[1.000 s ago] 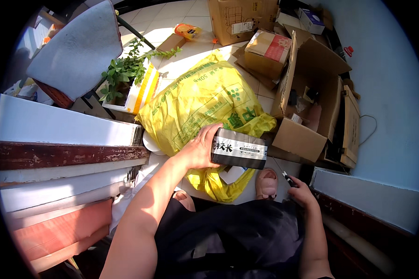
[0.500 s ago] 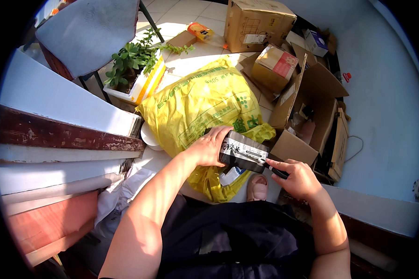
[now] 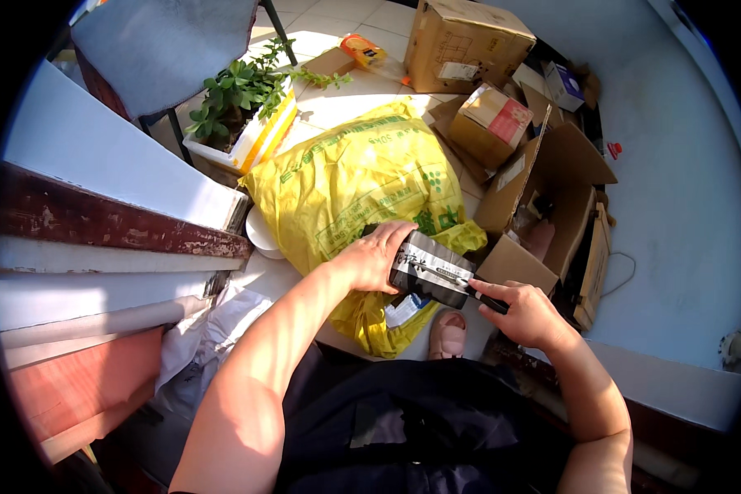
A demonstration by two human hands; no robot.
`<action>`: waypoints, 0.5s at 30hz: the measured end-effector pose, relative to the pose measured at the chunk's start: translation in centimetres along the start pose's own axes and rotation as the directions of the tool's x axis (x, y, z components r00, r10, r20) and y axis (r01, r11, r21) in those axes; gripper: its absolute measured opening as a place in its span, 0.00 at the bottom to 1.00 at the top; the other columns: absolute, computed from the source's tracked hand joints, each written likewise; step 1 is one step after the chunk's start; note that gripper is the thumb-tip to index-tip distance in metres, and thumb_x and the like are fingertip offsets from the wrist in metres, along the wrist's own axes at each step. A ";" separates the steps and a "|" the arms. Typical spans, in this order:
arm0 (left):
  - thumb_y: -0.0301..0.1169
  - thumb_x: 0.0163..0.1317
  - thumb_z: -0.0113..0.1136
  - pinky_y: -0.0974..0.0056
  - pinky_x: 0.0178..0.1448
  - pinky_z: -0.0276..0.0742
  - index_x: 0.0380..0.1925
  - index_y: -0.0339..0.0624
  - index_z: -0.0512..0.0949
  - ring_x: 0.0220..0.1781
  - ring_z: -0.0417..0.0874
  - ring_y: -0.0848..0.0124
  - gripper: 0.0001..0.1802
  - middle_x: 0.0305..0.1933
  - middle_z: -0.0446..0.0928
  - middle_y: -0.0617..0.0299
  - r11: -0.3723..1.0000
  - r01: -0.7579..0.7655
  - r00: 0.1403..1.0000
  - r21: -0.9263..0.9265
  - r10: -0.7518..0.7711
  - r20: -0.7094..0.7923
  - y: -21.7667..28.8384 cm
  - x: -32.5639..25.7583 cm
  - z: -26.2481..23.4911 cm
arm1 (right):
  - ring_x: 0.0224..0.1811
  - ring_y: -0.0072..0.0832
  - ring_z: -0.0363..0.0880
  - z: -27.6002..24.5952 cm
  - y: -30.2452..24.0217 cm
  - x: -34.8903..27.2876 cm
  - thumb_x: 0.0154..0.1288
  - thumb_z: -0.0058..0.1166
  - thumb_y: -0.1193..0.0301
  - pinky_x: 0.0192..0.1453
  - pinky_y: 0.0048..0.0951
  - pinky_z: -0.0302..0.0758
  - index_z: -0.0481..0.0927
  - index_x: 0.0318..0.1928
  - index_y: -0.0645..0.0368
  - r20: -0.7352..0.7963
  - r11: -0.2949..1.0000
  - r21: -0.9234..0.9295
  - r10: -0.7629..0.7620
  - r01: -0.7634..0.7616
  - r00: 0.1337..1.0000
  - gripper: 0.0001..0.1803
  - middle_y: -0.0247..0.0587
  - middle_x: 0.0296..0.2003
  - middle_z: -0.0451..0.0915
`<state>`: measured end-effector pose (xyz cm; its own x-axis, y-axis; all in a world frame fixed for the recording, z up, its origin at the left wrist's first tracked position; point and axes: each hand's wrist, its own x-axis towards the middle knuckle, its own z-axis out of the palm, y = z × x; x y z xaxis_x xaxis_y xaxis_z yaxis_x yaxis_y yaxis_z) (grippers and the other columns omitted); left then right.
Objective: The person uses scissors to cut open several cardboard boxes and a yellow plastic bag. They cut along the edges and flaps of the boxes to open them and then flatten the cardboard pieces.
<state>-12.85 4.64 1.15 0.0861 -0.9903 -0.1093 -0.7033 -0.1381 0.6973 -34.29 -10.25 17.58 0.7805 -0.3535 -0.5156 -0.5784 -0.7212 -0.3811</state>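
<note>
The left hand (image 3: 375, 259) grips a black box (image 3: 433, 270); right of its fingers (image 3: 398, 233), the right hand (image 3: 525, 313) holds a black-handled tool (image 3: 492, 305); beyond them lies a yellow sack (image 3: 358, 177).

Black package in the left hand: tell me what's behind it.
The yellow bag shows behind the black package, with part of a white-and-blue item visible just below the package. Whatever lies directly behind the package and left hand is covered and cannot be seen.

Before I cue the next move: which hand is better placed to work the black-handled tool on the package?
Likely the right hand: it grips the black-handled tool at the right end of the package. The left hand is occupied holding the opposite end.
</note>
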 end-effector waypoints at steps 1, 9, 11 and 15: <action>0.41 0.34 0.78 0.50 0.70 0.61 0.69 0.49 0.43 0.72 0.54 0.51 0.65 0.69 0.51 0.50 1.000 -0.008 1.000 -0.012 0.008 -0.003 -0.1 -0.1 0.1 | 0.41 0.44 0.79 0.3 0.0 0.1 0.61 0.56 0.60 0.50 0.37 0.75 0.76 0.58 0.39 -0.005 1.000 -0.027 -0.001 0.000 1.000 0.23 0.48 0.35 0.79; 0.43 0.35 0.78 0.54 0.70 0.63 0.68 0.42 0.44 0.71 0.55 0.52 0.64 0.68 0.53 0.49 0.998 -0.027 0.999 0.060 0.028 -0.015 0.1 0.7 0.6 | 0.38 0.46 0.79 0.0 -0.5 0.3 0.63 0.53 0.60 0.47 0.39 0.76 0.72 0.61 0.39 -0.002 0.988 -0.157 0.011 -0.012 1.000 0.24 0.49 0.35 0.78; 0.43 0.35 0.78 0.54 0.69 0.64 0.68 0.42 0.44 0.71 0.55 0.52 0.65 0.68 0.53 0.49 0.996 -0.005 1.000 0.088 0.005 0.000 0.3 1.0 0.6 | 0.37 0.48 0.80 0.8 -1.3 0.4 0.63 0.52 0.60 0.46 0.40 0.77 0.70 0.63 0.39 -0.014 0.950 -0.310 0.044 -0.046 0.999 0.25 0.51 0.36 0.78; 0.43 0.34 0.78 0.54 0.66 0.68 0.68 0.41 0.44 0.70 0.56 0.52 0.65 0.68 0.53 0.49 0.989 -0.021 0.999 0.148 0.026 -0.036 -0.5 1.2 1.9 | 0.37 0.50 0.80 2.5 0.0 1.0 0.65 0.50 0.60 0.46 0.42 0.77 0.66 0.65 0.38 -0.018 0.899 -0.437 -0.028 0.017 0.999 0.27 0.54 0.39 0.77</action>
<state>-13.69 3.54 -0.66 0.0931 -0.9935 -0.0650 -0.8014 -0.1135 0.5873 -34.12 -9.09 15.10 0.8004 -0.3439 -0.4909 -0.4031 -0.9150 -0.0162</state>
